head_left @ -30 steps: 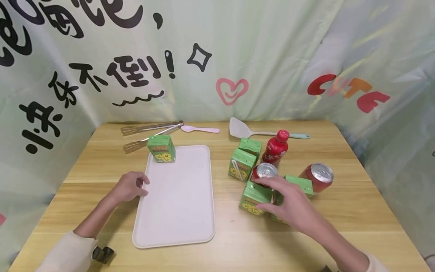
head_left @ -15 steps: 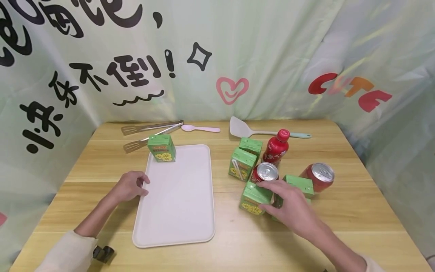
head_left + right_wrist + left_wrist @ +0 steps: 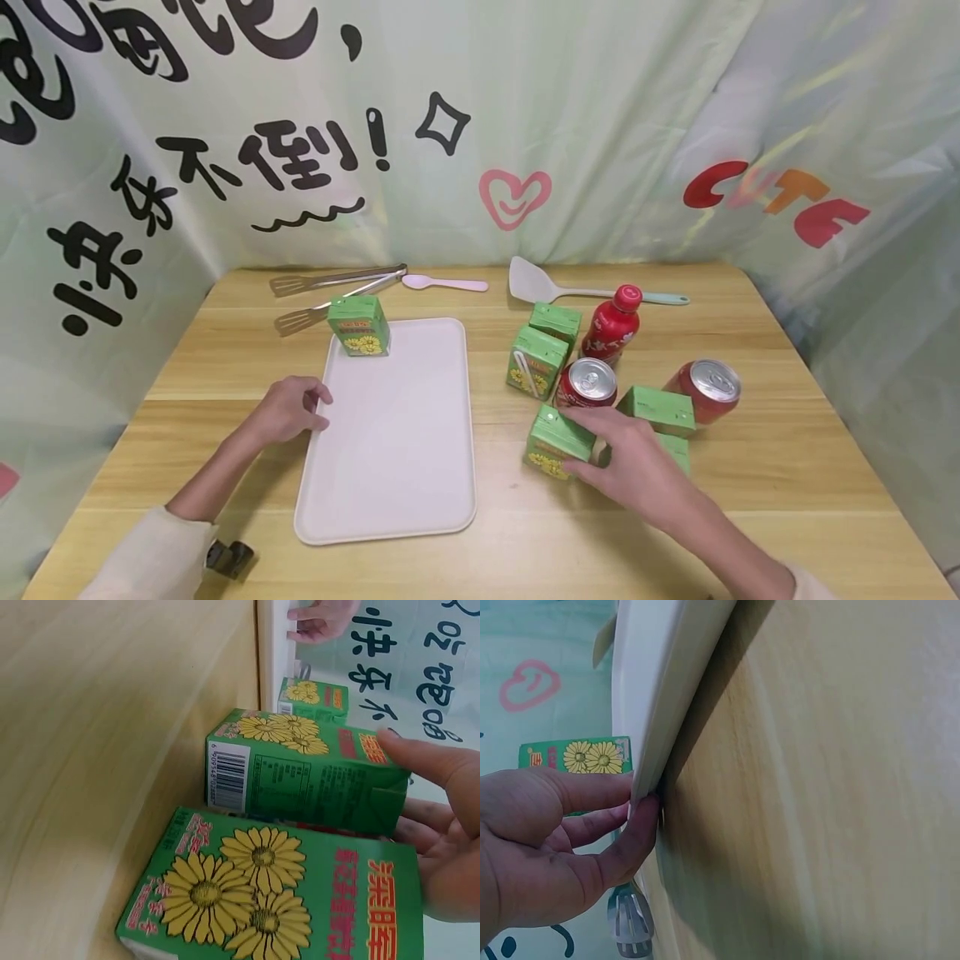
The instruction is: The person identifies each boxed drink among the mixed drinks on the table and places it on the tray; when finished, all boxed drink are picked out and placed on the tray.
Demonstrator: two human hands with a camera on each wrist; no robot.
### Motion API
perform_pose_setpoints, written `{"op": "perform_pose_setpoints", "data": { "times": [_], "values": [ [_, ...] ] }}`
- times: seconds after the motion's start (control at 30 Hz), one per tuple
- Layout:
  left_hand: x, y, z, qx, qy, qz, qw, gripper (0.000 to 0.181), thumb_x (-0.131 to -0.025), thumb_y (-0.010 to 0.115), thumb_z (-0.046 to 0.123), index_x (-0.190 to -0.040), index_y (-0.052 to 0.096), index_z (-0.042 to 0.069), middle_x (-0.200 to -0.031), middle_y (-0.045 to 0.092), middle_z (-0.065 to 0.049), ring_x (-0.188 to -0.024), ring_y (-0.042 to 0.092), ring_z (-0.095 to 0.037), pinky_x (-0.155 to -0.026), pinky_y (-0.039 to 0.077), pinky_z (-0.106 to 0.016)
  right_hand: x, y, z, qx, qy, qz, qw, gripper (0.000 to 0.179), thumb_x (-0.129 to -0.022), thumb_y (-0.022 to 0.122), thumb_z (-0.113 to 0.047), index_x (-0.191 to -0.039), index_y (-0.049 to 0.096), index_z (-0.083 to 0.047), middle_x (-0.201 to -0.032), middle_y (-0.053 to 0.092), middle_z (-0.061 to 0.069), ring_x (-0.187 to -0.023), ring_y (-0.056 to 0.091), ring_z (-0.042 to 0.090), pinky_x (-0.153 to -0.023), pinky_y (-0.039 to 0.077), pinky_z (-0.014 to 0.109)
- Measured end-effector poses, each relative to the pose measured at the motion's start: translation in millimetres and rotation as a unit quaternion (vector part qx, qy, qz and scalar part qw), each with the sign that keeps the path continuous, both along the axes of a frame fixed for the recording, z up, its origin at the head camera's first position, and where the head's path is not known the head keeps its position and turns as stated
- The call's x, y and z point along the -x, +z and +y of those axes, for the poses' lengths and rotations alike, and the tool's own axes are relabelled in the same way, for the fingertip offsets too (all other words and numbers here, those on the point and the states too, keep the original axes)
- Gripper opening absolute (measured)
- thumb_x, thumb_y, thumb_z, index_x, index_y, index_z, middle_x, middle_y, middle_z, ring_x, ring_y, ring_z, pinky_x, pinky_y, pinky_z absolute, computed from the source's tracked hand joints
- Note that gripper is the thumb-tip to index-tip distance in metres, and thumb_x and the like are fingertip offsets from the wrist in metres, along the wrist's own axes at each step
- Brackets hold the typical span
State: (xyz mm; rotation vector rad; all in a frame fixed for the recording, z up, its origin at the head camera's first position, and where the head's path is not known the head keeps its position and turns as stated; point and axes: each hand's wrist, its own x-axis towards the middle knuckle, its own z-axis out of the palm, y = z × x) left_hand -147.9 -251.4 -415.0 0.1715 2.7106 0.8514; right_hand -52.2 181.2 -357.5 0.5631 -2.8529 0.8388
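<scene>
My left hand (image 3: 285,412) pinches the left rim of the white tray (image 3: 393,458); in the left wrist view its fingers (image 3: 634,840) meet at that rim. On the tray's far left corner stands a green drink carton with yellow flowers (image 3: 360,327). My right hand (image 3: 637,462) grips another such carton (image 3: 557,437) near its top, thumb on the near side. The right wrist view shows this held carton (image 3: 292,769) beyond a second, larger-looking carton (image 3: 262,892). Right behind the held carton stands a red can (image 3: 588,383).
Two cartons (image 3: 536,362) and a red bottle (image 3: 613,325) stand behind the can. To the right are two more cartons (image 3: 660,408) and a second can (image 3: 708,392). Tongs (image 3: 337,296), a pink spoon (image 3: 446,284) and a spatula (image 3: 534,282) lie along the back edge.
My right hand has closed in on the carton and shifted it slightly left and nearer, away from the carton beside it. The left hand keeps its place on the tray.
</scene>
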Motion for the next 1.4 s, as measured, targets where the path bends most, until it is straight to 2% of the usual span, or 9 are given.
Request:
{"op": "perform_pose_setpoints", "data": {
  "times": [0.23, 0.33, 0.47, 0.7, 0.83, 0.93, 1.2, 1.4],
  "values": [
    [-4.0, -2.0, -0.9, -0.003, -0.002, 0.007, 1.0000, 0.027, -0.073, 0.074, 0.003, -0.096, 0.061, 0.000, -0.077, 0.053, -0.006, -0.070, 0.048, -0.017, -0.058, 0.040, -0.024, 2.1, -6.6, -7, 0.009, -0.008, 0.039, 0.9992, 0.056, -0.064, 0.086, -0.015, -0.115, 0.066, -0.004, -0.111, 0.070, 0.009, -0.105, 0.066, 0.028, -0.085, 0.053, 0.040],
    [-6.4, -1.1, -0.2, -0.002, -0.003, 0.010, 0.9999, 0.027, -0.074, 0.073, 0.004, -0.097, 0.060, 0.000, -0.077, 0.053, -0.006, -0.070, 0.047, -0.017, -0.058, 0.039, -0.024, 1.6, -7.4, -8, 0.019, -0.017, 0.037, 0.9990, 0.054, -0.064, 0.086, -0.014, -0.113, 0.068, -0.005, -0.110, 0.071, 0.008, -0.103, 0.067, 0.027, -0.083, 0.054, 0.039],
    [-9.0, 0.5, 0.1, -0.002, -0.005, 0.010, 0.9999, 0.030, -0.073, 0.075, 0.005, -0.098, 0.060, 0.000, -0.078, 0.053, -0.006, -0.070, 0.047, -0.017, -0.058, 0.039, -0.024, 1.2, -5.1, -12, 0.027, -0.020, 0.025, 0.9991, 0.052, -0.064, 0.086, -0.014, -0.112, 0.068, -0.008, -0.109, 0.071, 0.006, -0.101, 0.067, 0.023, -0.080, 0.055, 0.037],
    [-10.2, -1.5, -1.6, -0.003, -0.008, 0.009, 0.9999, 0.033, -0.071, 0.076, 0.006, -0.099, 0.059, 0.000, -0.077, 0.053, -0.005, -0.069, 0.047, -0.016, -0.058, 0.039, -0.024, 6.6, 3.1, -19, 0.040, -0.013, 0.045, 0.9981, 0.050, -0.062, 0.087, -0.015, -0.109, 0.070, -0.012, -0.105, 0.072, 0.002, -0.095, 0.068, 0.017, -0.074, 0.056, 0.032],
    [-10.1, -2.7, -2.3, 0.003, -0.007, 0.006, 0.9999, 0.033, -0.072, 0.076, 0.008, -0.099, 0.059, 0.001, -0.078, 0.054, -0.005, -0.070, 0.047, -0.016, -0.059, 0.040, -0.024, 10.6, 6.1, -26, 0.063, -0.010, 0.046, 0.9969, 0.049, -0.062, 0.087, -0.013, -0.108, 0.070, -0.012, -0.104, 0.072, 0.002, -0.096, 0.068, 0.018, -0.076, 0.056, 0.033],
    [-11.3, -2.3, -2.0, 0.005, -0.007, 0.002, 1.0000, 0.033, -0.072, 0.076, 0.010, -0.099, 0.059, 0.002, -0.079, 0.054, -0.005, -0.070, 0.048, -0.016, -0.059, 0.040, -0.024, 13.0, 7.9, -33, 0.078, -0.012, 0.035, 0.9963, 0.048, -0.063, 0.086, -0.013, -0.109, 0.069, -0.012, -0.106, 0.072, 0.002, -0.099, 0.067, 0.018, -0.080, 0.055, 0.034],
    [-19.7, 1.6, -0.9, 0.007, -0.006, 0.002, 1.0000, 0.033, -0.071, 0.078, 0.013, -0.097, 0.060, 0.002, -0.076, 0.053, -0.004, -0.069, 0.047, -0.016, -0.059, 0.039, -0.024, 20.3, 8.6, -57, 0.131, -0.009, -0.027, 0.9910, 0.049, -0.065, 0.085, -0.012, -0.111, 0.068, -0.014, -0.111, 0.070, 0.000, -0.106, 0.064, 0.017, -0.089, 0.051, 0.036],
    [-26.0, 2.7, 1.1, 0.005, -0.001, 0.004, 1.0000, 0.035, -0.069, 0.079, 0.013, -0.096, 0.061, 0.001, -0.076, 0.053, -0.005, -0.069, 0.047, -0.016, -0.058, 0.039, -0.024, 28.4, 6.3, -79, 0.172, -0.005, -0.054, 0.9835, 0.048, -0.065, 0.085, -0.014, -0.111, 0.068, -0.015, -0.110, 0.070, 0.001, -0.103, 0.064, 0.017, -0.088, 0.051, 0.036]
  ]
}}
